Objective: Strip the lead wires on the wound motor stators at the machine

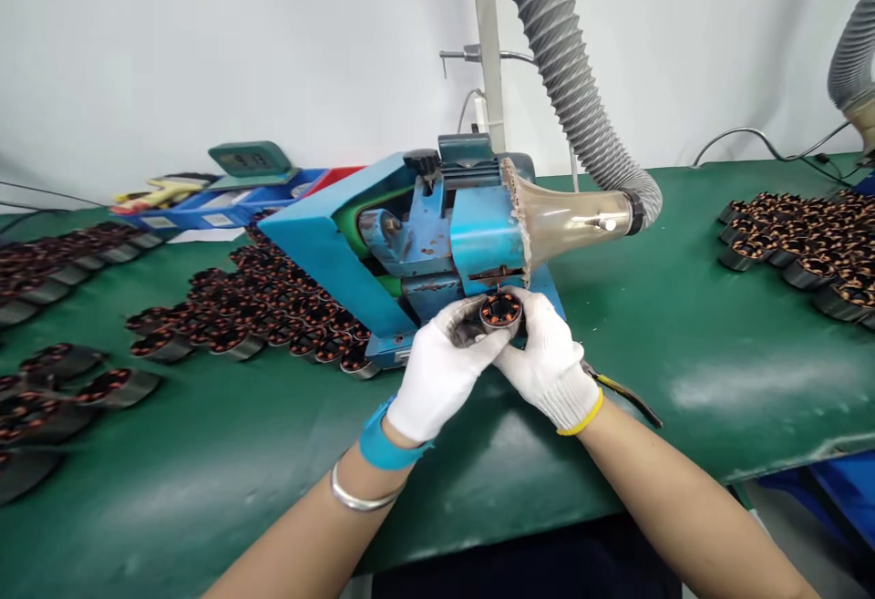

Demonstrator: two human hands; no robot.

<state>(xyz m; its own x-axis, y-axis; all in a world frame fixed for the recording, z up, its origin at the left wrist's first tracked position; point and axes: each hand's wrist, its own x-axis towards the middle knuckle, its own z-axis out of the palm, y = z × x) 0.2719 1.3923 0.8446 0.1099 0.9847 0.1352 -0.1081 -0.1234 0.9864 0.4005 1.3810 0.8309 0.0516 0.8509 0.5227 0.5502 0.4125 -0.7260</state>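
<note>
Between my two gloved hands is a motor stator (501, 309), a dark metal ring with copper windings inside. My left hand (446, 357) is closed around its left side, and my right hand (547, 353) grips the right side. The ring's open face tilts up toward me. Right behind it stands a blue belt-driven machine (485, 225) with a slot low in its housing. The stator's far edge is close to that slot; whether they touch I cannot tell. A thin wire-like bit shows at the ring's top edge.
Many stators (266, 307) cover the bench left of the machine, with more stators (820, 243) at the right. A clear funnel (574, 221) joins a grey hose (567, 61). Pliers (625, 394) lie beside my right wrist. Blue bins (236, 207) stand at the back left.
</note>
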